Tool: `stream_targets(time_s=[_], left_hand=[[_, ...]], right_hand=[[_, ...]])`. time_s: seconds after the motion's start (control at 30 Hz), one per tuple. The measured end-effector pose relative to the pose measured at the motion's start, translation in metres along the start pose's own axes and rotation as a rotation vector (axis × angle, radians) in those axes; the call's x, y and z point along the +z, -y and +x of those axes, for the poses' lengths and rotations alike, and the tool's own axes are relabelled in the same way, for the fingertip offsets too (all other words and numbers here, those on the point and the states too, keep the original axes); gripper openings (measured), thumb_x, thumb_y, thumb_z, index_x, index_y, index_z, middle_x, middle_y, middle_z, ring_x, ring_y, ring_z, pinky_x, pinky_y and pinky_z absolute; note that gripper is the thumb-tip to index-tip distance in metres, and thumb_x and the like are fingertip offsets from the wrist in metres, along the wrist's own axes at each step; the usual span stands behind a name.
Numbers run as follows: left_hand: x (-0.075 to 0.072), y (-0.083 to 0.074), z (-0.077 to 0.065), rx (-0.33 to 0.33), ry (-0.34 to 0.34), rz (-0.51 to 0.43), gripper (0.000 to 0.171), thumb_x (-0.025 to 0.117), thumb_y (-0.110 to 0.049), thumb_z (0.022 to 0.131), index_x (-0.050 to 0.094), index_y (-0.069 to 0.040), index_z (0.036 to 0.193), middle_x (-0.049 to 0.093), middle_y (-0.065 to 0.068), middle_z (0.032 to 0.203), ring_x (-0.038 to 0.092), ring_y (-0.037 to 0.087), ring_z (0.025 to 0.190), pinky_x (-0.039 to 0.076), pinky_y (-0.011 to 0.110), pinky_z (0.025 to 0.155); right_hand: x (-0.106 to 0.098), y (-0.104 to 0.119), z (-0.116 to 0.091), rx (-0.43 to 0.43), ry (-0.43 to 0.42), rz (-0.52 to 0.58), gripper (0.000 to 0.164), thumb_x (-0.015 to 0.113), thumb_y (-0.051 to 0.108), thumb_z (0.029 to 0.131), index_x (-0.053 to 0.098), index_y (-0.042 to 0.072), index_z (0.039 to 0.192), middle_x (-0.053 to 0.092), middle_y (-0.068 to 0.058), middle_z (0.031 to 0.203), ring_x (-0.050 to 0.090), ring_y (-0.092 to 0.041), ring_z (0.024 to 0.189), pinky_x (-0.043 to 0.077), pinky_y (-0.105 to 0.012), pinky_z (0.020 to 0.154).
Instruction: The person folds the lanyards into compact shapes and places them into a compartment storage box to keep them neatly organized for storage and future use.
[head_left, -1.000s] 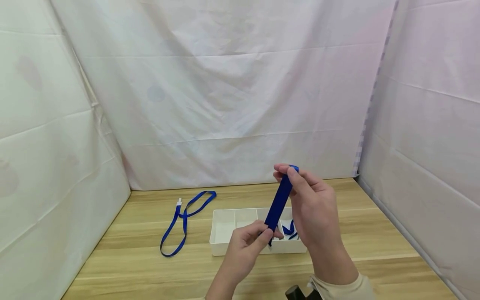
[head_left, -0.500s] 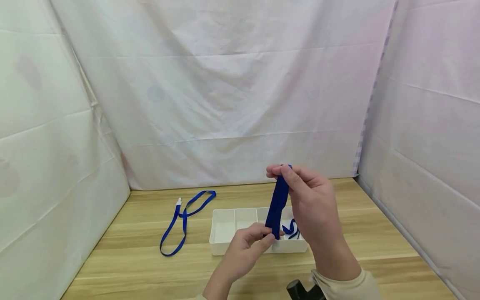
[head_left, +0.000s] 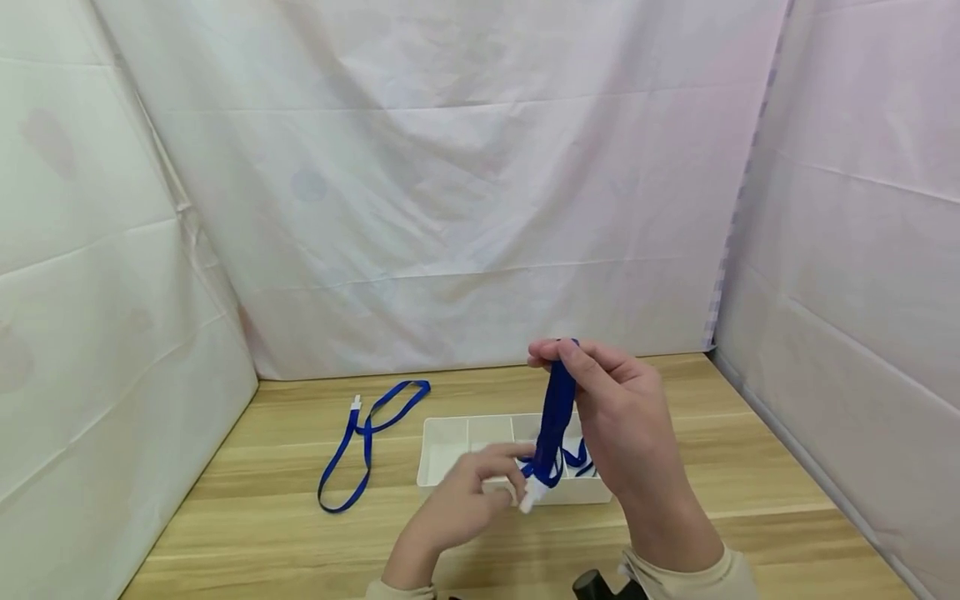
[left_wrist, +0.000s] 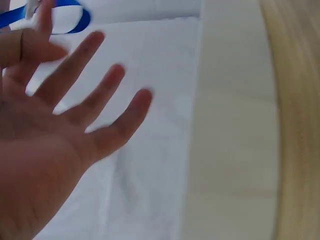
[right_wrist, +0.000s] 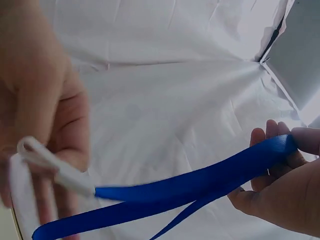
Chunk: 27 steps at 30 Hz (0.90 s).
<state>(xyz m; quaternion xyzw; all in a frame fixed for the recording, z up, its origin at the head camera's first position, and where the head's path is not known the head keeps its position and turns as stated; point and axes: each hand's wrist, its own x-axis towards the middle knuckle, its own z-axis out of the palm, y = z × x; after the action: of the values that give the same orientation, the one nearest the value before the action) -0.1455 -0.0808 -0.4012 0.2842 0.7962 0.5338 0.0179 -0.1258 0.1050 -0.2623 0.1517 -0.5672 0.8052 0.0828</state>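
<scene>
A folded blue lanyard (head_left: pixel 553 408) hangs from my right hand (head_left: pixel 626 417), which pinches its top between thumb and fingers above the white box. Its white plastic clip (head_left: pixel 533 494) dangles at the lower end, and the right wrist view shows the clip (right_wrist: pixel 60 172) blurred beside the left hand. My left hand (head_left: pixel 465 500) is just left of the clip, with nothing gripped. Its fingers (left_wrist: pixel 100 95) are spread apart in the left wrist view. A loose end of the strap trails below the folds.
A white divided box (head_left: pixel 442 450) stands on the wooden table (head_left: pixel 255 500); its right compartments hold blue straps (head_left: pixel 577 457). Another blue lanyard (head_left: pixel 367 450) with a white clip lies looped to the left. White cloth (head_left: pixel 465 200) surrounds the table. A dark object (head_left: pixel 592 583) is at the right wrist.
My left hand has let go of the lanyard's lower end and moved down and left, its fingers spreading. The white clip has come into view. My right hand has shifted slightly left, still pinching the top.
</scene>
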Motion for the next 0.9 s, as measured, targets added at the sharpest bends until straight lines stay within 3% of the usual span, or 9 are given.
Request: stream_targets(time_s=[0.07,0.13,0.27,0.33,0.43,0.6,0.7,0.8,0.9], left_hand=[[-0.003,-0.010,0.002,0.082,-0.140,0.002,0.029,0.053,0.012,0.086,0.066,-0.014,0.083,0.073,-0.001,0.137,0.063,0.021,0.136,0.051,0.037,0.111],[-0.002,-0.022,0.004,0.210,-0.241,-0.039,0.029,0.052,0.014,0.090,0.064,-0.012,0.091,0.074,0.004,0.136,0.066,0.024,0.133,0.053,0.039,0.111],[0.002,-0.044,0.010,0.461,-0.321,-0.108,0.022,0.057,0.010,0.101,0.065,-0.005,0.115,0.068,0.016,0.142,0.064,0.028,0.137,0.055,0.041,0.113],[0.003,-0.053,0.013,0.510,-0.331,-0.131,0.024,0.058,0.007,0.103,0.065,-0.003,0.123,0.065,0.018,0.145,0.061,0.025,0.141,0.055,0.041,0.112],[0.003,-0.062,0.016,0.511,-0.353,-0.158,0.027,0.059,0.007,0.103,0.064,-0.001,0.128,0.066,0.020,0.140,0.062,0.019,0.138,0.057,0.041,0.110],[0.001,-0.070,0.019,0.411,-0.377,-0.219,0.033,0.061,0.004,0.104,0.057,-0.001,0.136,0.066,0.021,0.135,0.064,0.014,0.130,0.057,0.041,0.109],[-0.001,-0.073,0.019,0.340,-0.368,-0.226,0.035,0.063,-0.001,0.105,0.059,-0.004,0.139,0.068,0.017,0.138,0.064,0.012,0.130,0.057,0.039,0.109],[-0.003,-0.073,0.019,0.304,-0.347,-0.217,0.026,0.062,-0.004,0.106,0.067,-0.003,0.132,0.073,0.017,0.130,0.067,0.009,0.122,0.058,0.037,0.106],[-0.003,-0.068,0.020,0.277,-0.312,-0.235,0.017,0.059,-0.007,0.108,0.073,0.001,0.116,0.073,0.020,0.110,0.065,0.007,0.104,0.058,0.030,0.095]], right_hand=[[0.001,-0.001,0.000,0.011,0.002,0.001,0.021,0.064,0.015,0.108,0.083,0.013,0.100,0.082,-0.001,0.103,0.074,-0.023,0.111,0.054,-0.030,0.111],[0.003,-0.002,-0.001,0.025,0.008,0.003,0.021,0.064,0.015,0.107,0.083,0.014,0.098,0.082,-0.001,0.102,0.073,-0.024,0.111,0.054,-0.030,0.110],[0.008,-0.007,-0.002,0.055,0.004,0.001,0.021,0.066,0.015,0.106,0.084,0.016,0.095,0.082,-0.001,0.101,0.071,-0.025,0.114,0.058,-0.028,0.102],[0.010,-0.009,-0.002,0.066,-0.005,-0.017,0.019,0.068,0.016,0.105,0.084,0.016,0.094,0.082,-0.002,0.105,0.070,-0.026,0.117,0.059,-0.027,0.097],[0.011,-0.012,-0.002,0.086,-0.006,-0.050,0.018,0.071,0.016,0.103,0.085,0.016,0.091,0.082,-0.003,0.114,0.068,-0.025,0.126,0.058,-0.027,0.099],[0.010,-0.016,-0.003,0.087,0.040,-0.073,0.019,0.071,0.013,0.102,0.085,0.016,0.088,0.076,-0.009,0.133,0.059,-0.023,0.143,0.047,-0.030,0.115],[0.010,-0.019,-0.002,0.086,0.061,-0.077,0.020,0.071,0.013,0.102,0.085,0.017,0.089,0.073,-0.010,0.138,0.057,-0.021,0.146,0.046,-0.029,0.115],[0.010,-0.021,-0.003,0.091,0.073,-0.085,0.017,0.071,0.013,0.102,0.085,0.016,0.091,0.071,-0.010,0.141,0.056,-0.019,0.147,0.049,-0.029,0.112],[0.010,-0.022,-0.003,0.104,0.075,-0.104,0.015,0.072,0.015,0.102,0.085,0.010,0.095,0.070,-0.009,0.143,0.055,-0.019,0.147,0.052,-0.030,0.106]])
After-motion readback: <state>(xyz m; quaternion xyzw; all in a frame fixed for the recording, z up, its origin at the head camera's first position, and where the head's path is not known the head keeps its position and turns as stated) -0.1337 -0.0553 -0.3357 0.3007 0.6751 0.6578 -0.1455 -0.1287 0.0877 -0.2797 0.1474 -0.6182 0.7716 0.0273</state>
